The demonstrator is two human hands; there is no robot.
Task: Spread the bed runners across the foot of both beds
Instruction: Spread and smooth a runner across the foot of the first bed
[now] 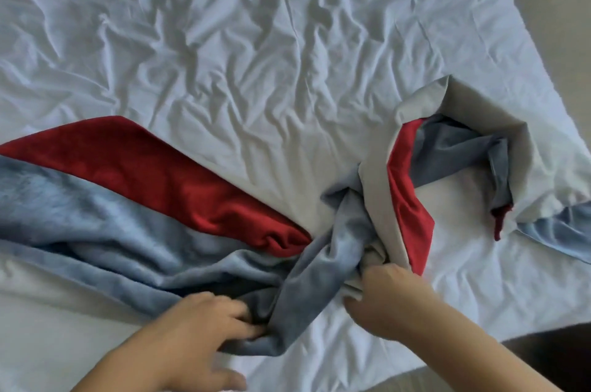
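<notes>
A blue and red bed runner (105,209) with a pale grey underside lies twisted across the near part of a bed covered by a wrinkled white sheet (256,40). Its left half lies mostly flat, its right half is bunched and folded over, showing the grey backing (377,193). My left hand (198,331) grips the blue fabric at the twist near the bed's front edge. My right hand (383,299) grips the bunched fabric just right of the twist, fingers buried in the folds.
The bed's right edge runs diagonally at the upper right, with beige floor (563,8) beyond it. A dark object (556,359) sits at the bottom right past the bed's front corner.
</notes>
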